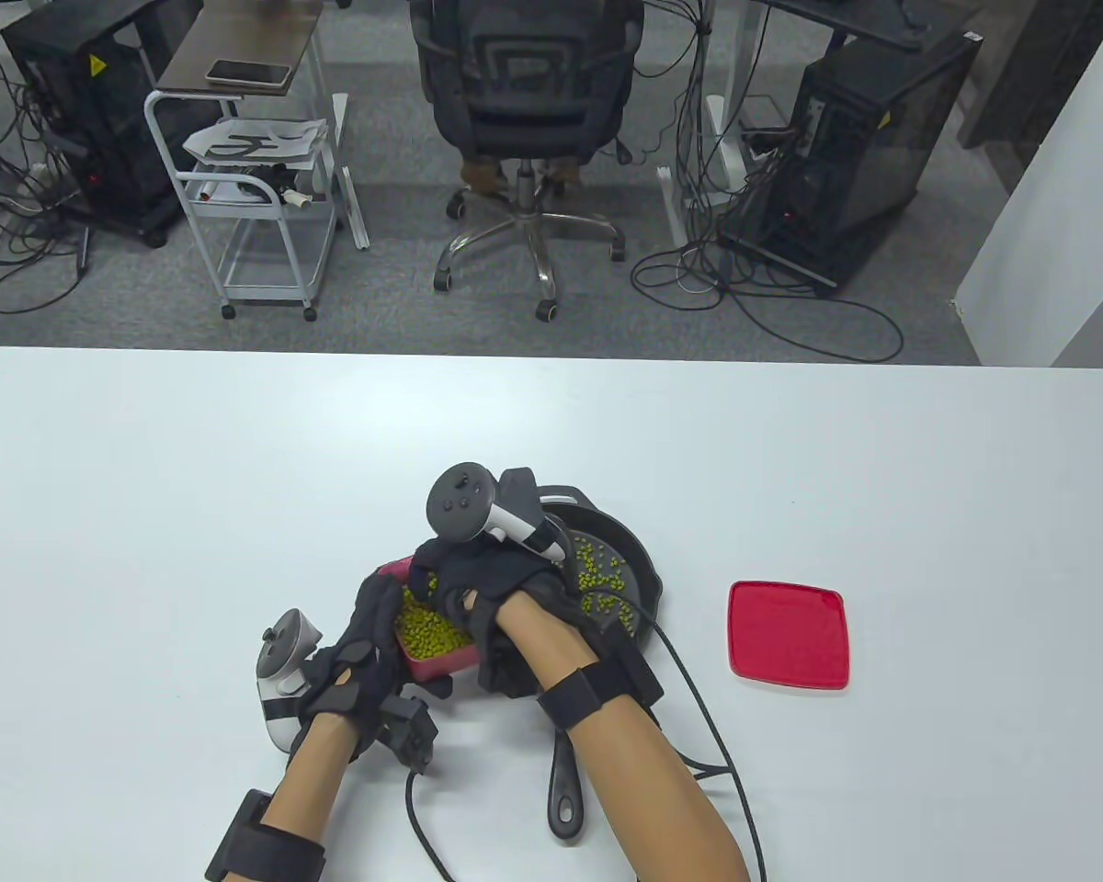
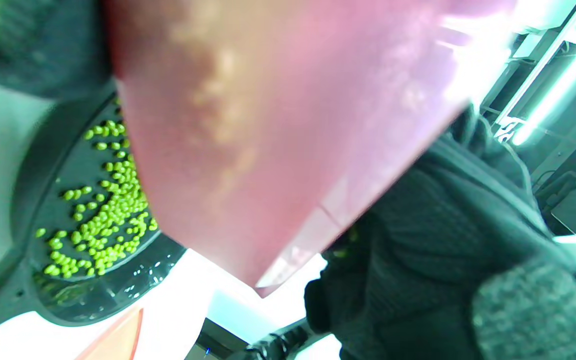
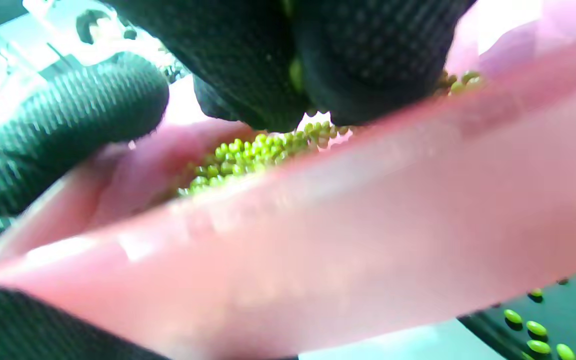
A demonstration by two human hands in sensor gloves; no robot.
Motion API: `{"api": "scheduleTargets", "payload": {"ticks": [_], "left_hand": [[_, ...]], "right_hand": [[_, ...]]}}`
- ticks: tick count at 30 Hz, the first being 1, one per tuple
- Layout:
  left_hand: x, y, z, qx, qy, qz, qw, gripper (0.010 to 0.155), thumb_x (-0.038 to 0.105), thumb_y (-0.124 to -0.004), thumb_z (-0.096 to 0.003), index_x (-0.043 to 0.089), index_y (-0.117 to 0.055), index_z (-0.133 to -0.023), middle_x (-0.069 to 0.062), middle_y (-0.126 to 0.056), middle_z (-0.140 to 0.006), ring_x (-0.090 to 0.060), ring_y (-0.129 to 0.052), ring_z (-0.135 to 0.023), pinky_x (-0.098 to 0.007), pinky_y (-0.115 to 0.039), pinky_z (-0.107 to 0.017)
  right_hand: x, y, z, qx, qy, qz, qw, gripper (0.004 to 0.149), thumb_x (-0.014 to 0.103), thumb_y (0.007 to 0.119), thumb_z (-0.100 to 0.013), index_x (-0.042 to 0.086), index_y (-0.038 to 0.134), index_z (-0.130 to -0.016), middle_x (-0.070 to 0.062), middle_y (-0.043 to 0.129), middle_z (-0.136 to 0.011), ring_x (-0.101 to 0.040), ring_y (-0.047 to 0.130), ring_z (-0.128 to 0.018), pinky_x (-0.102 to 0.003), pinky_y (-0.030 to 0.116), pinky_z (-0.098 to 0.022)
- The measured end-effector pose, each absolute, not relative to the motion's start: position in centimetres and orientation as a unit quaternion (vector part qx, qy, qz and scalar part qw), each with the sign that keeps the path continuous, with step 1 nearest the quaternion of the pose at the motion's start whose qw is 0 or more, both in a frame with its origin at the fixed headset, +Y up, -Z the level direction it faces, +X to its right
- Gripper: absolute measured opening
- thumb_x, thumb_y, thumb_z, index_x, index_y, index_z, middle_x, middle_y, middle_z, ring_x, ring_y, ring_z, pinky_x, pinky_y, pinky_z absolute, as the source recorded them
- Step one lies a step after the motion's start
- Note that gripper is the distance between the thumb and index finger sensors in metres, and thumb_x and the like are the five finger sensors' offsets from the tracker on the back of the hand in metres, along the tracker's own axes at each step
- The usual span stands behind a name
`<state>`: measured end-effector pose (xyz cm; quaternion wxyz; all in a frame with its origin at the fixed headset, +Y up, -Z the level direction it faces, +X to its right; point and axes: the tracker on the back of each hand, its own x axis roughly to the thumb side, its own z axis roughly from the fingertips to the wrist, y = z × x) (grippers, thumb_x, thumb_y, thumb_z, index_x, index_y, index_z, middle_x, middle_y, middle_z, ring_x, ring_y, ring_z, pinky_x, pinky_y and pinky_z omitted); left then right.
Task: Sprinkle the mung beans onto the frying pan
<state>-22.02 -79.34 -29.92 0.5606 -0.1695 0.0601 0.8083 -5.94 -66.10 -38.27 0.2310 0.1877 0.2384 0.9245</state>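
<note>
A black cast-iron frying pan [image 1: 639,574] sits on the white tabletop [image 1: 193,478] near its front edge, its long handle [image 1: 565,781] pointing toward the person. Small green mung beans [image 1: 599,574] lie scattered over the pan's right half. Just left of the pan, a square pink plastic container [image 1: 434,663] is held up, tilted and touching the pan's rim side, heaped with more green mung beans [image 1: 427,629].
</note>
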Motion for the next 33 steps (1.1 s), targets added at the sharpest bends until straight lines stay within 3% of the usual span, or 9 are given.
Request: {"api": "scheduleTargets", "payload": {"ticks": [12,19,24,30,33], "left_hand": [[-22.3,-79.3,-29.9,-0.173,0.067,0.802,0.568,0.079,0.073,-0.057,-0.0485,0.033,-0.025,-0.108,-0.017,-0.051,-0.103,-0.039,-0.085,-0.067,-0.046,-0.091,-0.028],[-22.7,-79.2,-30.1,-0.167,0.069,0.806,0.563,0.079,0.073,-0.057,-0.0485,0.033,-0.024,-0.108,-0.017,-0.051,-0.104,-0.039,-0.085,-0.068,-0.046,-0.091,-0.029],[-23.0,-79.3,-30.1,-0.164,0.073,0.809,0.56,0.079,0.073,-0.057,-0.0486,0.033,-0.024,-0.108,-0.017,-0.051,-0.104,-0.039,-0.085,-0.068,-0.046,-0.091,-0.029],[-23.1,-79.2,-30.0,-0.16,0.074,0.812,0.556,0.079,0.073,-0.057,-0.0485,0.033,-0.024,-0.108,-0.017,-0.051,-0.104,-0.039,-0.085,-0.068,-0.046,-0.091,-0.029],[-23.4,-79.1,-30.0,-0.157,0.074,0.814,0.554,0.079,0.073,-0.056,-0.0486,0.033,-0.024,-0.108,-0.017,-0.051,-0.104,-0.039,-0.085,-0.068,-0.046,-0.091,-0.029]], "right_hand": [[0.7,-64.4,-40.5,0.127,0.207,0.912,0.331,0.038,0.012,0.092,-0.048,0.02,0.085,-0.084,-0.014,0.083,-0.091,-0.043,0.092,-0.057,-0.028,0.092,-0.026],[5.0,-69.4,-40.8,0.057,0.249,0.934,0.25,0.038,0.013,0.091,-0.049,0.021,0.083,-0.085,-0.014,0.081,-0.092,-0.043,0.091,-0.06,-0.029,0.092,-0.028],[5.5,-72.9,-40.0,0.041,0.298,0.935,0.187,0.038,0.013,0.088,-0.051,0.021,0.081,-0.087,-0.015,0.079,-0.095,-0.044,0.088,-0.066,-0.031,0.092,-0.035],[3.5,-74.7,-39.7,0.065,0.324,0.908,0.256,0.038,0.012,0.087,-0.051,0.021,0.081,-0.087,-0.016,0.08,-0.095,-0.044,0.088,-0.068,-0.031,0.092,-0.037],[2.0,-74.6,-40.4,0.071,0.297,0.917,0.256,0.039,0.012,0.087,-0.051,0.021,0.081,-0.088,-0.015,0.08,-0.095,-0.044,0.089,-0.067,-0.032,0.092,-0.038]]}}
